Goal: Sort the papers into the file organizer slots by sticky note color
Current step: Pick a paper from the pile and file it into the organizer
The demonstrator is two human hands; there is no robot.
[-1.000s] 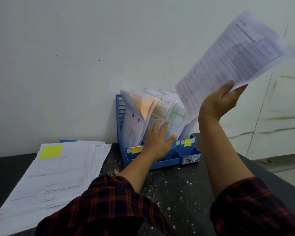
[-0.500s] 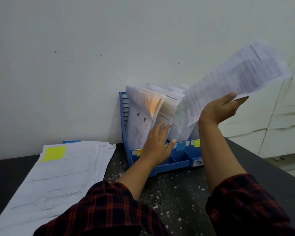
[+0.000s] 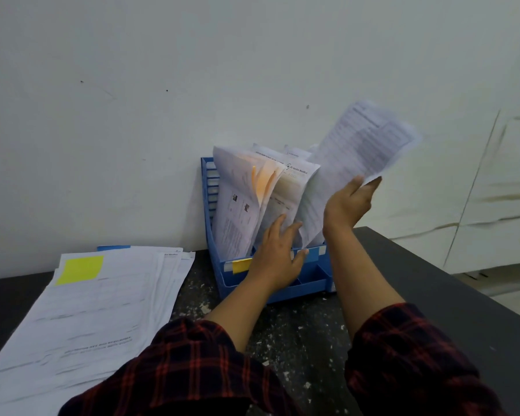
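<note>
A blue file organizer [image 3: 219,274] stands against the wall, its slots holding curled papers [image 3: 237,202]. An orange-yellow sticky note [image 3: 241,265] marks its left slot front. My right hand [image 3: 350,202] pinches a printed sheet [image 3: 357,157] by its edge, and the sheet's lower end reaches down into a right slot. My left hand [image 3: 278,253] has straight fingers pressed against the papers in the middle slot. A pile of papers [image 3: 96,310] lies flat at the left, with a yellow sticky note [image 3: 80,269] on its top sheet.
The dark tabletop [image 3: 433,295] is speckled with white flecks in front of the organizer. Its right edge drops to a light floor. A blue item [image 3: 113,248] peeks out behind the flat pile. A white wall rises directly behind everything.
My right hand has lowered the printed sheet from high on the right down toward the organizer's right slot. My left hand has stayed against the middle papers.
</note>
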